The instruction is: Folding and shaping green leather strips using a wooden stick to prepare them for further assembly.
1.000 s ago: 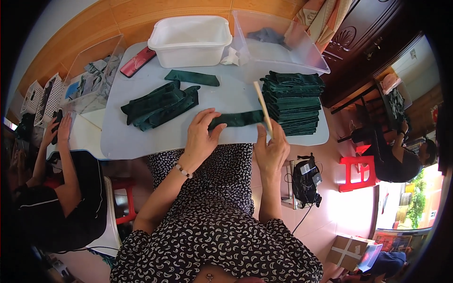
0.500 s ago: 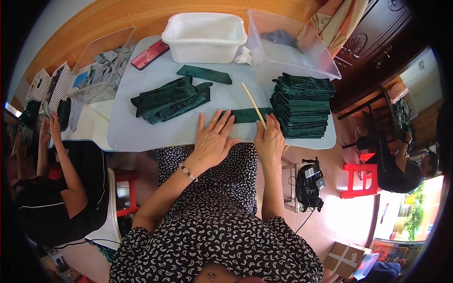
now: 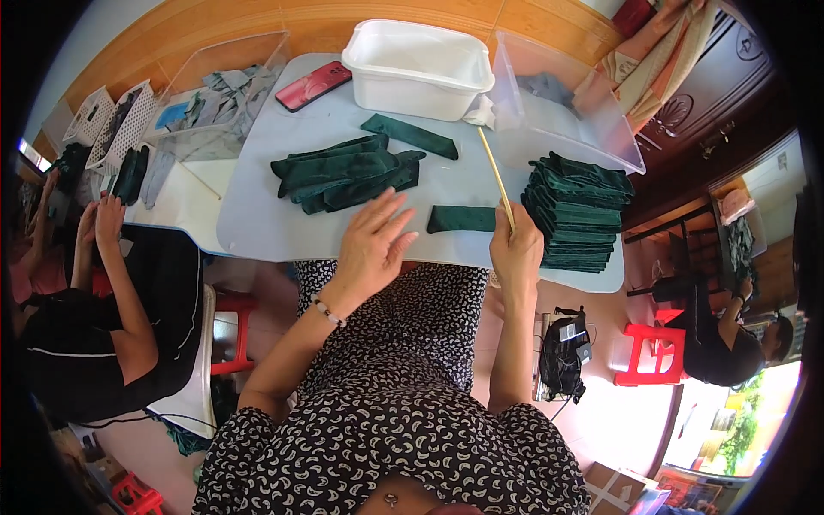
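Head view: right hand [image 3: 518,243] closed round thin pale stick [image 3: 494,174], stick's far end leaning left. Dark-green strip [image 3: 459,220] flat on table [image 3: 257,215], right end at right hand; contact unclear. Left hand [image 3: 371,247] empty, fingers slightly spread, near loose green pile [image 3: 343,174]. Green stack [image 3: 577,215] just right of right hand.

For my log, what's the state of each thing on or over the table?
Left hand: open, empty
Right hand: closed on stick
Stick: gripped, tilted
Near green strip: flat
Far green strip: flat
Left green pile: loose
Right green stack: neat
White tub: open, upright
Clear bin: open, cloth inside
Phone: flat
White scrap: crumpled
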Demonstrator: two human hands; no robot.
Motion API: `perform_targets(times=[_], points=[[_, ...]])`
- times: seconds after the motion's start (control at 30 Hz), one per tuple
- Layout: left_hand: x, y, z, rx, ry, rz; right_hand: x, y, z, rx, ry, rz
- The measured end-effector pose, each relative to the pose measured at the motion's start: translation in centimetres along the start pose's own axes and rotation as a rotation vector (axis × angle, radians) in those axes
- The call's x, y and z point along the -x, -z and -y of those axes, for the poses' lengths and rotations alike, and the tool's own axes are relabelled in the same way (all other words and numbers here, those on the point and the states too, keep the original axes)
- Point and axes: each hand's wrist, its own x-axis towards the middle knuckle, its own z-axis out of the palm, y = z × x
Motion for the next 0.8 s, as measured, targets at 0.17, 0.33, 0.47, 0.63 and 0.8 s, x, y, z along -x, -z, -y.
perform_targets(times=[0.17, 0.33, 0.47, 0.63, 0.8], points=[[0.4, 3.1, 1.4, -0.429, 0.012, -0.014, -4.4, -2.4, 0.4, 0.014, 0.035, 0.160], [1.3, 3.8, 1.8, -0.493, 0.070, 0.061, -7.9, -6.5, 0.3, 0.126, 0.074, 0.294], [1.2, 3.9, 1.9, -0.467, 0.063, 0.059, -8.3, -7.6, 0.1, 0.174, 0.073, 0.279], [1.5, 4.3, 1.7, -0.452, 0.052, 0.052, -6.1, -3.2, 2.2, 0.192, 0.030, 0.435], [1.4, 4.0, 1.8, -0.493, 0.035, 0.008, -3.3, -2.2, 1.4, 0.282, 0.062, 0.481]])
